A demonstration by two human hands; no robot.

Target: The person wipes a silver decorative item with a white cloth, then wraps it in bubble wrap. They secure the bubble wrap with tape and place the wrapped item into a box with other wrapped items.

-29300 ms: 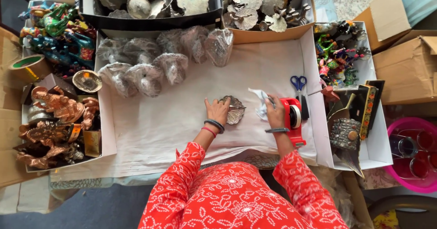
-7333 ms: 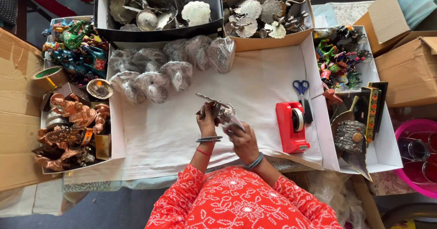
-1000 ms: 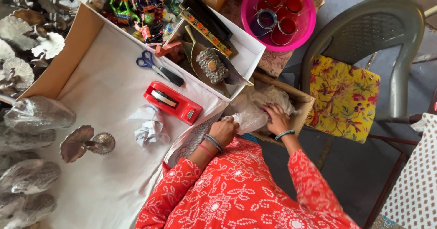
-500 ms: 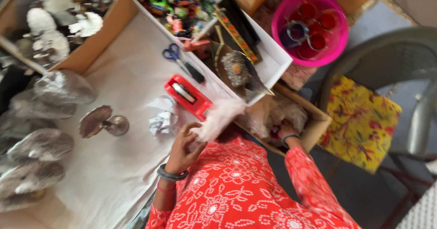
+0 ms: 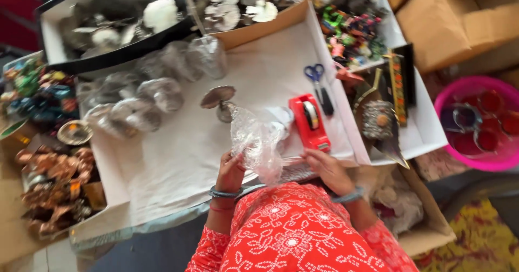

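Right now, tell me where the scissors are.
In the head view, the scissors lie on the white sheet, right of centre, just above the red tape dispenser and left of the tray of colourful figurines.

- pulled back from the cardboard box (image 5: 427, 223) at the right, now over the white tray (image 5: 178, 164).
- clear plastic wrap (image 5: 254, 142) now lifted in left hand (image 5: 231, 170), right hand (image 5: 327, 169) alongside.

garment: red top with a dense white floral and dotted print, long sleeves reaching down to the wrists. left hand (image 5: 231, 170): bare, with a blue-grey bangle and a thin red band at the wrist. right hand (image 5: 328, 169): bare, with one blue-grey bangle at the wrist.
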